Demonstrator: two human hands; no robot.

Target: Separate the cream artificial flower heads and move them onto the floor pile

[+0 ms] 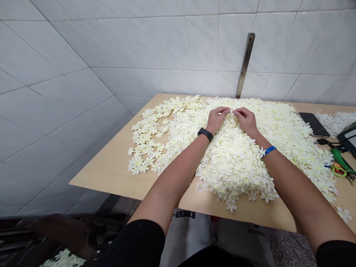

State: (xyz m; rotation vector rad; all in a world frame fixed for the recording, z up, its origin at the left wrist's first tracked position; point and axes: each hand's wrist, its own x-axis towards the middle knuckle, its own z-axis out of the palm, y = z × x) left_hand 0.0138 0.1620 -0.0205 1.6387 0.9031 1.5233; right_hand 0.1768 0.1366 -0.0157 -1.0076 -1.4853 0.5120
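Observation:
Both of my hands meet above a wide heap of white artificial flowers (236,163) with pale yellow centres. My left hand (216,120), below a black wristband, is closed in a pinch. Opposite it, my right hand (246,120) pinches too, thumb against forefinger. Between the fingertips shows a small pale artificial flower (231,111), partly hidden by the fingers. Loose flowers lie beneath both wrists and forearms. A thinner scatter of flowers (147,137) spreads to the left of my left arm.
The wooden table (111,163) stands against a tiled wall (155,40) with a metal bar (244,66). At right lie a dark phone (313,124), white scraps (338,121), a green-handled tool (341,159) and small coloured-handled scissors (338,170). More flowers (63,258) sit low at left.

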